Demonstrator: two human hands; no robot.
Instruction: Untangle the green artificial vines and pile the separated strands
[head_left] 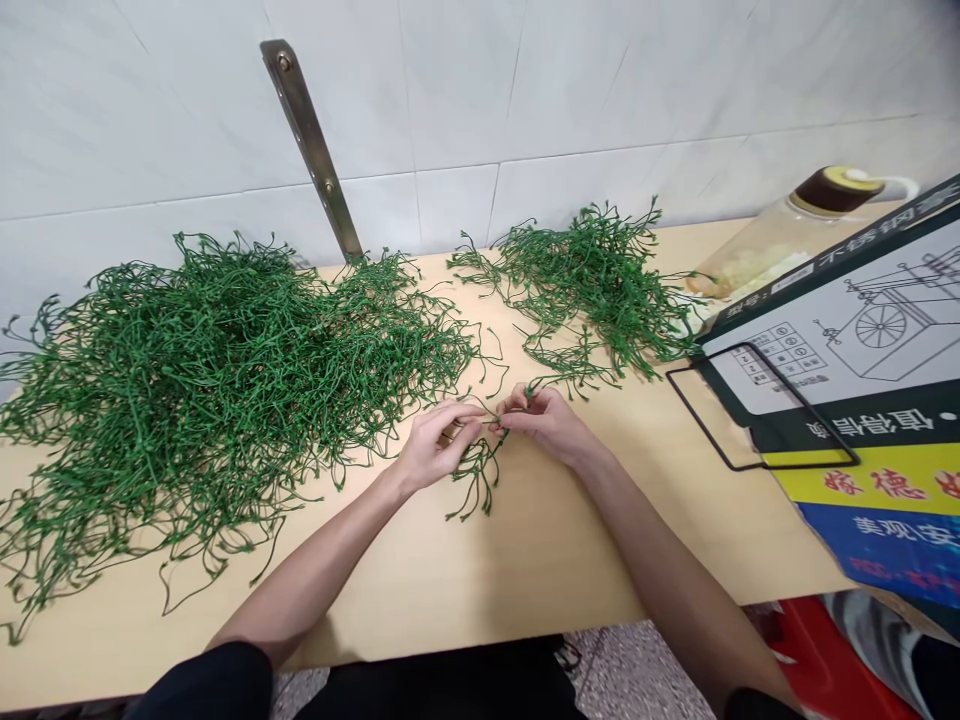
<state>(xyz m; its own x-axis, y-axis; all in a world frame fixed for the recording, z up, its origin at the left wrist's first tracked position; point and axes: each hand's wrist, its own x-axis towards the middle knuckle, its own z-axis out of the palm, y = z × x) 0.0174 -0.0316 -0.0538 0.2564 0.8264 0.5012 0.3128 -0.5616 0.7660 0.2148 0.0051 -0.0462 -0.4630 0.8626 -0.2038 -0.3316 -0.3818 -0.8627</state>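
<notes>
Near the middle of the table, my left hand (441,440) pinches a thin green artificial stem between thumb and fingers. Close beside it, my right hand (546,420) has its fingertips closed on the same stem, the fingertips of both hands almost meeting. A small bunch of green artificial stems (478,475) hangs below the hands onto the tabletop. To the left spreads a large heap of green artificial stems (247,370). Beyond my right hand lies a smaller pile of the same stems (592,280). The exact grip of the fingertips is too small to make out.
The light wooden table (420,600) meets a tiled wall (465,100), where a metal bracket (311,140) stands. At the right are a printed cardboard box (885,350), a black wire frame (731,465) and a clear bottle (780,235) with a brown lid. Something red (817,660) is below the table edge.
</notes>
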